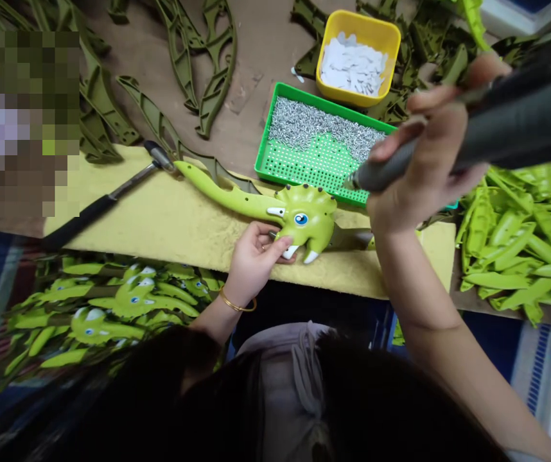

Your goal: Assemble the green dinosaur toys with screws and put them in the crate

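Observation:
My left hand (259,260) pinches the lower edge of a lime-green toy head (311,212) with a blue eye, white horns and a long curved part running to the left. The toy lies over a yellow cloth (198,224). My right hand (429,147) is wrapped round a dark power screwdriver (492,128), slightly blurred. Its tip points down-left, over the right part of a green perforated tray (299,167) that holds many small silver screws (299,122). The screwdriver tip is apart from the toy.
A hammer (92,215) lies on the cloth at the left. Behind the tray stands a yellow bin (357,96) of white pieces. Olive frames (218,70) lie at the back, lime-green parts (521,237) at the right. Assembled toys (131,298) are piled at lower left.

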The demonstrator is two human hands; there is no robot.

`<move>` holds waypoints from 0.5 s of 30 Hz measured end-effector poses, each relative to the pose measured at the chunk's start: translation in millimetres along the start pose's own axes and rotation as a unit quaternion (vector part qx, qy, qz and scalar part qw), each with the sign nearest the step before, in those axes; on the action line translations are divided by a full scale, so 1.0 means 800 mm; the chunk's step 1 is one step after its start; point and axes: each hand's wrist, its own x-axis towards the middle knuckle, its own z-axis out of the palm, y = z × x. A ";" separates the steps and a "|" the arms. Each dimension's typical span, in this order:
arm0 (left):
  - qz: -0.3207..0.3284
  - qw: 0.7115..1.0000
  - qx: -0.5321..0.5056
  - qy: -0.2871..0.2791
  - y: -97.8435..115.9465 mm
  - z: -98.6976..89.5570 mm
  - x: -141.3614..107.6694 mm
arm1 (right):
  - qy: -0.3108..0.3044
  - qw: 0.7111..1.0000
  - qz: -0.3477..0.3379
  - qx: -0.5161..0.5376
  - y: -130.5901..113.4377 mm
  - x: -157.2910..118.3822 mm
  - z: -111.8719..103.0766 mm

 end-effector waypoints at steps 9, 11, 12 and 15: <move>-0.004 1.000 0.002 -0.009 -0.002 0.001 0.000 | 0.034 0.994 0.001 -0.104 0.087 0.001 -0.009; -0.002 1.000 -0.005 -0.011 -0.001 0.001 0.000 | 0.021 0.991 0.007 -0.135 0.087 0.000 -0.012; -0.002 1.000 -0.008 -0.012 -0.001 0.000 0.000 | 0.011 0.988 0.011 -0.153 0.084 0.002 -0.012; -0.004 1.000 -0.012 -0.028 -0.001 -0.004 0.001 | 0.000 0.991 0.008 -0.133 0.059 0.012 -0.006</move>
